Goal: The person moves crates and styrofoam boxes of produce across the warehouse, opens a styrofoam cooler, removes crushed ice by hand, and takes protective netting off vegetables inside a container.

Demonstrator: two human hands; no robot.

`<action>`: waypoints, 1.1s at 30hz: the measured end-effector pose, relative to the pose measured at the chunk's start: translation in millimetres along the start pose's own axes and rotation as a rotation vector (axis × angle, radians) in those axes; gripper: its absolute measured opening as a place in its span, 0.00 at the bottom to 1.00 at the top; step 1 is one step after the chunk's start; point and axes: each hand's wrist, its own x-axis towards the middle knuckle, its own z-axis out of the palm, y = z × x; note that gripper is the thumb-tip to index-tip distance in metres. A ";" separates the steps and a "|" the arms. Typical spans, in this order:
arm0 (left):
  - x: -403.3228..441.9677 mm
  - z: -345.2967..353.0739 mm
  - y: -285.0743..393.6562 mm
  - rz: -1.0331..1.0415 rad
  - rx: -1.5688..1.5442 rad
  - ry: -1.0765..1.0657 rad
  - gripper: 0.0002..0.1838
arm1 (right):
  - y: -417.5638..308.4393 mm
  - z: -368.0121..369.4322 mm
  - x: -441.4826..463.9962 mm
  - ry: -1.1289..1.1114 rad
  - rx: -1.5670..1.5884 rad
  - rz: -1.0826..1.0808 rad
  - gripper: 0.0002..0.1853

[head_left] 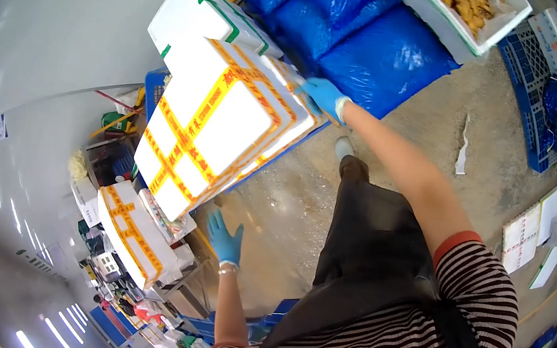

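My left hand (225, 239), in a blue glove, is open with its fingers spread, near the lower corner of a stack of white foam boxes. Nothing is in it. My right hand (324, 97), also gloved in blue, reaches to the far right corner of the stack. Its fingers are stretched out against the box edge there; the fingertips are partly hidden. The top foam box (211, 123) has a white lid crossed by yellow-orange tape with red print. Other foam boxes lie under it, with a blue edge at the base.
Behind the stack stands a white foam box with green tape (193, 18). Filled blue plastic bags (392, 62) lie beside it, near an open foam box of ginger-like roots (481, 49). At right is a blue plastic pallet (525, 94); another taped box (127, 231) sits at left.
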 end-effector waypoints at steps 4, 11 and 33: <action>144.0 -20.4 -26.3 0.065 0.135 -0.044 0.63 | -35.6 64.0 136.4 0.031 0.054 -0.027 0.12; 218.8 32.2 -81.9 0.178 0.055 -0.068 0.68 | -5.5 118.4 311.2 0.118 -0.345 -0.078 0.16; 212.2 33.4 -82.7 0.243 0.077 -0.049 0.74 | 39.9 89.5 55.4 0.003 -0.848 -0.112 0.22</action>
